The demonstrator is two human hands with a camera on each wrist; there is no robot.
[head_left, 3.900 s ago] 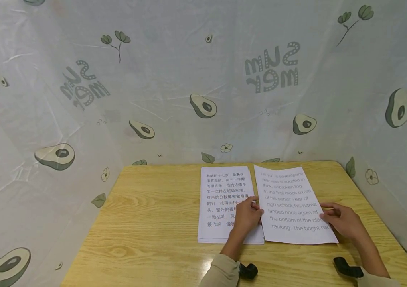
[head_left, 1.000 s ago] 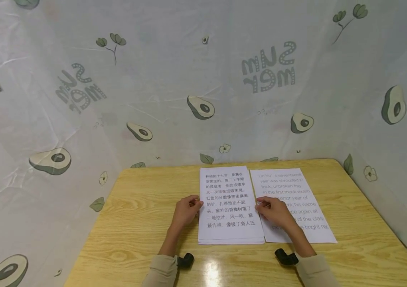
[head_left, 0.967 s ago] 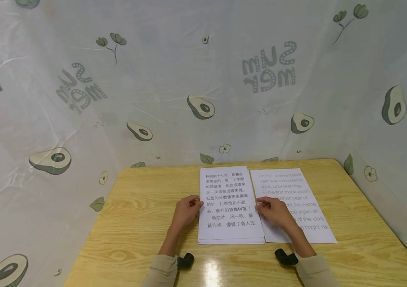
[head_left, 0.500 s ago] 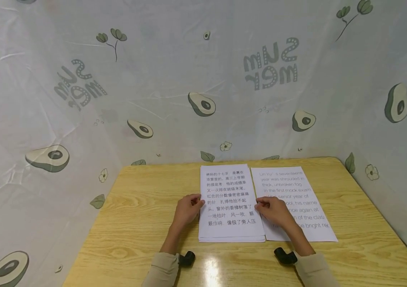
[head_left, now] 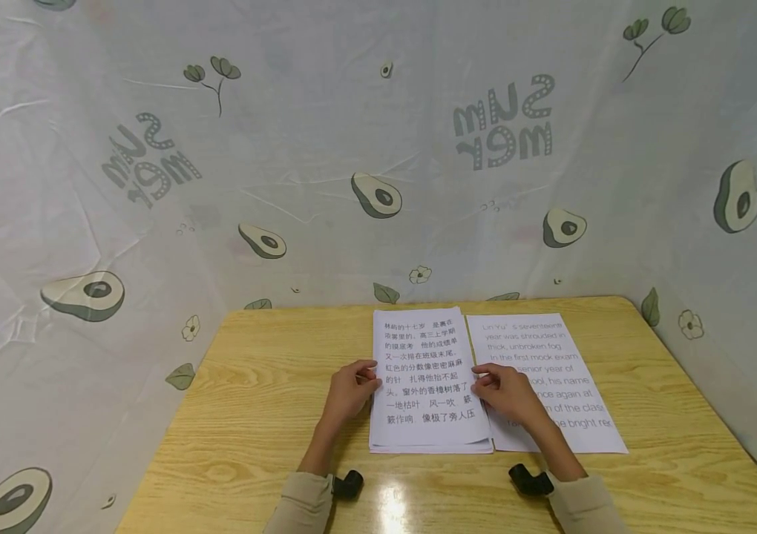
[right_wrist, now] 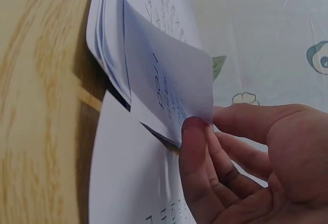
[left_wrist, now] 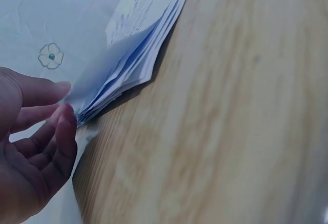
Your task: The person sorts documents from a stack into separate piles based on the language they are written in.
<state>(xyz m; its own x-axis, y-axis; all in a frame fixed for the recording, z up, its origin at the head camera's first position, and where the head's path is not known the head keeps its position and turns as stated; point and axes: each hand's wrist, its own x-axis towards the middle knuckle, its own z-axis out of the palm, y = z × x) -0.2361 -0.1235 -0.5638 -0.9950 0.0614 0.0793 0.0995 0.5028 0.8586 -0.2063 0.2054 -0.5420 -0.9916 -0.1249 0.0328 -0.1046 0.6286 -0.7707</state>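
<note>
A stack of printed paper [head_left: 432, 449] lies on the wooden table, its top sheet [head_left: 421, 426] bearing Chinese characters. My left hand [head_left: 346, 393] pinches the left edge of that sheet between thumb and fingers. At the opposite edge, my right hand [head_left: 512, 393] pinches the same sheet. The right wrist view shows the sheet [right_wrist: 169, 75] bent up off the stack, with print on its underside. A single sheet with English text [head_left: 539, 341] lies flat to the right of the stack, partly hidden under my right hand and forearm.
The wooden table [head_left: 272, 400] extends left and right of the papers. A pale curtain [head_left: 312, 148] with avocado prints hangs behind it and along both sides. A black wrist-worn piece [head_left: 348, 484] sits at the left cuff, and another black piece [head_left: 531, 480] at the right.
Earlier both hands held the English sheet at the right, which now lies flat. They have since moved left to the stack, and its top sheet has just begun lifting at its edges.
</note>
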